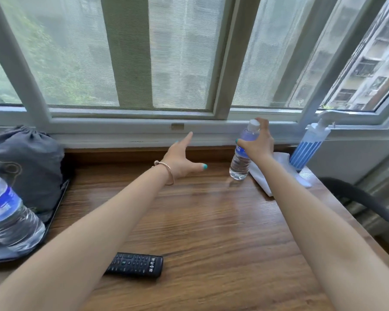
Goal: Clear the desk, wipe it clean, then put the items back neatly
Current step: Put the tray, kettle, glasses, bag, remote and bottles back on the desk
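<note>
The worktop (pixel 211 221) stretches in front of me, its wood grain bare through the middle, and I take the window sill (pixel 144 129) along its far edge as my landmark. Under the sill's left end, a grey drawstring bag (pixel 25 162) sits on a dark flat tray (pixel 54 212); I cannot tell whether that is a tray or a closed laptop. Nearer to me than the bag, far from the sill, a second water bottle (pixel 7 214) leans on that same dark surface. Under the sill's right end stands a blue-striped pump dispenser (pixel 310 144), with a white cloth (pixel 267 173) lying at its foot. A black remote (pixel 135 264) lies well short of the sill, close to my edge, partly hidden by my left forearm.

My right hand (pixel 259 144) is curled round the upper part of the water bottle (pixel 243 153), which stands just below the sill beside the cloth, its base seemingly on the wood. My left hand (pixel 182 160) holds nothing; its fingers are spread and stretched toward the sill.

I judge this to be either clearing or putting back; the bare middle suggests putting back. If so, the next move calls for settling the bottle upright, releasing it gently, then fetching the remote.
</note>
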`<move>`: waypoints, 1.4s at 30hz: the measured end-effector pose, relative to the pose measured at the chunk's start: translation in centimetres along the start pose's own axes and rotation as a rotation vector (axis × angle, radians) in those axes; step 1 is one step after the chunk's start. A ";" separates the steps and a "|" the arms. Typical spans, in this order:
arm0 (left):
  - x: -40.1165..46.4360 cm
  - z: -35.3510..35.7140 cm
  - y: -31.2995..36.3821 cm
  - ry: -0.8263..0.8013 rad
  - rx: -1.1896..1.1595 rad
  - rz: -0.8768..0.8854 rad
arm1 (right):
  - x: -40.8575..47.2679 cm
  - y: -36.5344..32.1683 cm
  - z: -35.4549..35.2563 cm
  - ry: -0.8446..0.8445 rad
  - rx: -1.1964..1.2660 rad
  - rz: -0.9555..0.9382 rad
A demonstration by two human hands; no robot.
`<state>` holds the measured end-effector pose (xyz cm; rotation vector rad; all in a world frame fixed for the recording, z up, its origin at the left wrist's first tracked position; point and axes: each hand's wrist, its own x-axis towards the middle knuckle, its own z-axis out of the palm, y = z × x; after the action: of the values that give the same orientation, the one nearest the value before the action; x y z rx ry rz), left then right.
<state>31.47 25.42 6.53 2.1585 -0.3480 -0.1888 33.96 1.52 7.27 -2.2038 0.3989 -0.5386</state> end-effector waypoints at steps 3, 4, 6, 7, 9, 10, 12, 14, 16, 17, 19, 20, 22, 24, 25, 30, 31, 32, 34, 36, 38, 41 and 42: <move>-0.7 -1.1 -0.5 -0.009 -0.034 -0.006 | -1.1 -0.4 -0.3 0.008 -0.012 -0.037; -1.0 -1.4 -0.6 -0.012 -0.036 -0.001 | -1.6 -0.7 -0.5 0.021 0.003 -0.030; -1.6 -1.9 -0.8 -0.019 -0.045 0.002 | -2.8 -1.3 -0.7 0.053 0.037 -0.022; -1.9 -2.1 -0.9 -0.025 -0.055 0.003 | -3.5 -1.6 -0.8 0.066 0.055 -0.025; -2.5 -2.6 -1.0 -0.046 -0.074 0.019 | -5.1 -2.4 -0.9 0.071 0.082 -0.035; -2.9 -2.9 -1.1 -0.061 -0.071 0.039 | -5.9 -2.9 -0.9 0.065 0.087 -0.041; -3.7 -3.5 -1.0 -0.097 -0.029 0.100 | -7.5 -4.2 -0.8 0.045 0.091 -0.060; -4.7 -4.3 -0.8 -0.116 0.024 0.179 | -9.2 -5.4 -0.6 0.029 0.113 -0.078; -6.0 -5.0 -0.8 -0.135 0.057 0.249 | -10.8 -6.9 -0.2 0.019 0.140 -0.085; -6.6 -5.3 -0.9 -0.144 0.065 0.280 | -11.7 -7.6 0.0 0.019 0.147 -0.093; -8.0 -6.3 -1.2 -0.157 0.061 0.325 | -13.5 -9.3 0.5 0.007 0.157 -0.114; -8.7 -6.8 -1.4 -0.162 0.053 0.339 | -14.4 -10.1 0.8 -0.004 0.162 -0.122; -10.0 -8.0 -2.0 -0.172 0.046 0.358 | -16.3 -11.6 1.4 -0.016 0.174 -0.133; -11.3 -9.2 -3.1 -0.172 0.046 0.367 | -18.2 -13.0 2.2 -0.024 0.207 -0.133; -12.0 -9.7 -3.7 -0.166 0.033 0.365 | -19.2 -13.8 2.6 -0.032 0.230 -0.131; -15.4 -12.3 -6.4 -0.199 -0.143 0.329 | -24.6 -17.7 3.7 -0.099 0.318 -0.154; -16.3 -12.9 -6.9 -0.208 -0.200 0.324 | -25.6 -18.4 3.9 -0.115 0.331 -0.164; -17.3 -13.6 -7.3 -0.205 -0.257 0.324 | -26.7 -19.2 3.9 -0.133 0.346 -0.178; -19.2 -15.1 -8.4 -0.176 -0.320 0.334 | -28.7 -20.5 3.9 -0.174 0.369 -0.211; -21.1 -16.5 -9.4 -0.165 -0.352 0.334 | -30.6 -21.8 4.0 -0.219 0.364 -0.246; -23.0 -17.7 -10.2 -0.177 -0.397 0.325 | -32.1 -23.0 4.5 -0.247 0.355 -0.292; -25.6 -19.0 -11.3 -0.183 -0.460 0.311 | -34.1 -24.6 5.7 -0.309 0.359 -0.338; -26.6 -19.5 -11.8 -0.172 -0.470 0.306 | -34.9 -25.3 6.3 -0.335 0.362 -0.353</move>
<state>13.48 55.39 8.17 1.6073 -0.6578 -0.2542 9.72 36.90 14.79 -1.9656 -0.2533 -0.3779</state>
